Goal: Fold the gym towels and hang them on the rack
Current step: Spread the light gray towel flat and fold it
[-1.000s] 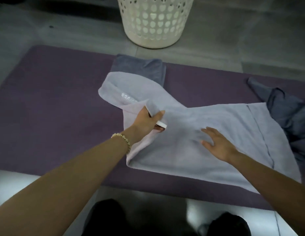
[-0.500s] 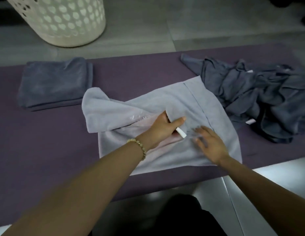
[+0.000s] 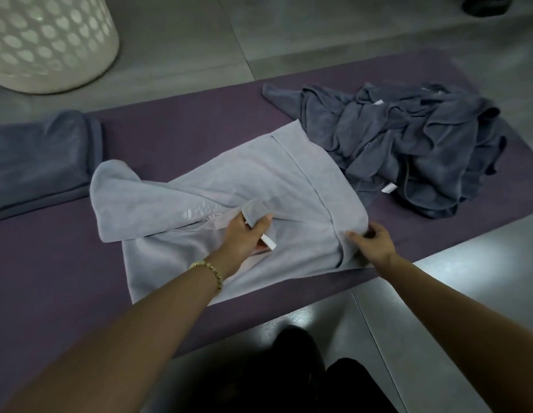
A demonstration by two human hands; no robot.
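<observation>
The pale towel (image 3: pixel 259 186) lies half-folded on the purple mat (image 3: pixel 50 263) — left hand (image 3: pixel 244 234) pinching a corner, right hand (image 3: pixel 371 239) pinching the edge — so she'd best match corners before pressing flat.

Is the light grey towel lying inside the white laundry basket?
No, the light grey towel lies spread on the purple mat, apart from the basket.
</observation>
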